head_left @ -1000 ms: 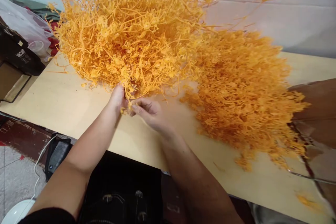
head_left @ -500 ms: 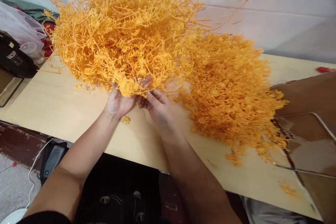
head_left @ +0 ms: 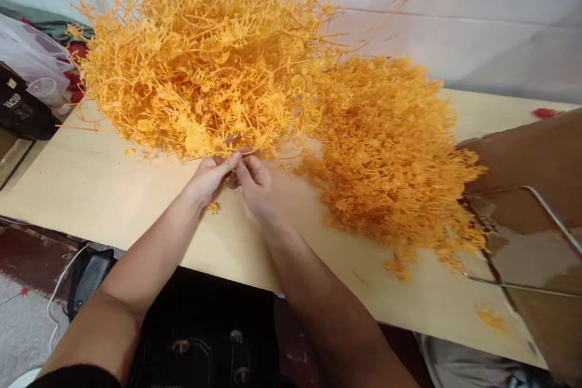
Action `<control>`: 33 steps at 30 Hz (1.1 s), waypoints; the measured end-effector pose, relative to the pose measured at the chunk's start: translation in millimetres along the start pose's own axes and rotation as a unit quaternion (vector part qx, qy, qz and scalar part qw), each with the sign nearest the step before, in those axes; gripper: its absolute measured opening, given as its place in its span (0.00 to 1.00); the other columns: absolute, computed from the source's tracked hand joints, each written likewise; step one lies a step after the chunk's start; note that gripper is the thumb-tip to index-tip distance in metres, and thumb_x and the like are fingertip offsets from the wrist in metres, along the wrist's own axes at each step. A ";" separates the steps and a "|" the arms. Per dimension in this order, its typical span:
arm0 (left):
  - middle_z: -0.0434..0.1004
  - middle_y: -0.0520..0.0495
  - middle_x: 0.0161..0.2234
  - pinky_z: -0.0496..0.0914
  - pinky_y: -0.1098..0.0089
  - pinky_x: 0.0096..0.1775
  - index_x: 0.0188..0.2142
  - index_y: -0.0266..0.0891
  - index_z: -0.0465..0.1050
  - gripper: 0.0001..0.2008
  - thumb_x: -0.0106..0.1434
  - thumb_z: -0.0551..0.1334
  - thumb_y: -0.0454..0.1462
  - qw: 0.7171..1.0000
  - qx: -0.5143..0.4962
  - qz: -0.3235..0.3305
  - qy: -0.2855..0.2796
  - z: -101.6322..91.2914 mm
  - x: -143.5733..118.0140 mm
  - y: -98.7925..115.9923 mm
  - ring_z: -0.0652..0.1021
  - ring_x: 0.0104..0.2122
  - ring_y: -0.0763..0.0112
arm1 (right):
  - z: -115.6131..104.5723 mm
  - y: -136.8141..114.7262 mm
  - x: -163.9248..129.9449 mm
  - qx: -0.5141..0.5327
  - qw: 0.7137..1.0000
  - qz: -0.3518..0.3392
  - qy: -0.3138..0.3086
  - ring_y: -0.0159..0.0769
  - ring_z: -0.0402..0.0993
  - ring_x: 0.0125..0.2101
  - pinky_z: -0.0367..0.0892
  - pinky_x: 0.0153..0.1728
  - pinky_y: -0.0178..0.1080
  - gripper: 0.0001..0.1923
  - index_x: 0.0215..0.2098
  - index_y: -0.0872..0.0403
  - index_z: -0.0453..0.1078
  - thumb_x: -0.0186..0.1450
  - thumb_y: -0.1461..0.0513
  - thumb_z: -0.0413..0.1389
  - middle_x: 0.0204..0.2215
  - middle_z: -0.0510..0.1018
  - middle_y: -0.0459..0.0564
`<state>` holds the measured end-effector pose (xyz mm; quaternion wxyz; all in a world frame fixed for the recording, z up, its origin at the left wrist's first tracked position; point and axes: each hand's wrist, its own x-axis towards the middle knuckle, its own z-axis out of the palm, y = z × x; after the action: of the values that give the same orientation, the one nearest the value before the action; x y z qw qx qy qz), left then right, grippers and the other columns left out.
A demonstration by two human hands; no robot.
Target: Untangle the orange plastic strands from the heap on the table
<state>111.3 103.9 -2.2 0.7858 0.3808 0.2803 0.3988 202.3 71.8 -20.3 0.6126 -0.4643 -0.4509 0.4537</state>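
Note:
A big heap of orange-yellow, plastic-looking branching flower sprigs (head_left: 204,60) fills the back left of the table. At its front edge, my left hand (head_left: 213,179) is closed in a pinch, thumb and fingers meeting beside a thin orange sprig. Touching it from the right, my right hand (head_left: 254,183) is also closed, with its fingertips pressed together at the same spot. The held part is mostly covered by the fingers. Just below my left hand lies one loose yellow floret (head_left: 213,208).
A second, denser pile of orange sprigs (head_left: 386,151) spreads to the right. Beyond it stands a brown cardboard box (head_left: 541,157) with a metal wire frame (head_left: 545,200). A black box (head_left: 22,106) and plastic bag (head_left: 31,48) are at the left of the pale table (head_left: 150,194).
My left hand has turned from an open palm under the sprigs to a pinch. Both hands have drawn closer together. The whole view has shifted slightly.

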 end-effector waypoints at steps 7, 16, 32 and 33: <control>0.63 0.52 0.12 0.58 0.76 0.16 0.13 0.34 0.61 0.23 0.58 0.57 0.45 0.993 -0.064 -0.048 0.087 -0.5 4.7 5.2 0.67 0.13 0.78 | -5.2 -3.7 -2.0 -0.127 0.983 -0.044 -0.127 0.26 0.59 0.19 0.56 0.21 0.33 0.20 0.23 0.53 0.56 0.59 0.46 0.49 0.17 0.61 0.41; 0.47 0.58 0.07 0.68 0.76 0.23 0.31 0.35 0.70 0.18 0.65 0.42 0.30 0.967 -0.217 -0.091 0.099 -7.6 3.9 12.9 0.72 0.16 0.75 | -19.3 -33.6 -9.3 -0.083 0.947 -0.029 -0.309 0.25 0.63 0.20 0.59 0.23 0.32 0.13 0.25 0.55 0.62 0.62 0.55 0.50 0.19 0.66 0.43; 0.74 0.38 0.46 0.63 0.58 0.50 0.54 0.37 0.59 0.25 0.63 0.46 0.47 0.974 -0.172 -0.132 -0.058 -10.4 6.2 15.6 0.75 0.45 0.62 | -84.3 -66.2 0.1 0.613 0.775 -0.054 0.145 0.26 0.60 0.17 0.59 0.19 0.35 0.24 0.14 0.52 0.52 0.64 0.50 0.43 0.14 0.61 0.44; 0.73 0.38 0.47 0.63 0.57 0.50 0.55 0.37 0.59 0.25 0.63 0.46 0.47 0.975 -0.170 -0.131 -0.059 -10.0 6.1 15.8 0.75 0.45 0.61 | -86.0 -65.8 1.2 0.627 0.761 -0.048 0.164 0.26 0.59 0.17 0.59 0.18 0.34 0.23 0.15 0.52 0.52 0.64 0.51 0.43 0.14 0.61 0.43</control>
<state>100.5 118.9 4.5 0.8995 0.2249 0.2089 0.3109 295.3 48.9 30.3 0.8522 -0.0220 0.0195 0.5224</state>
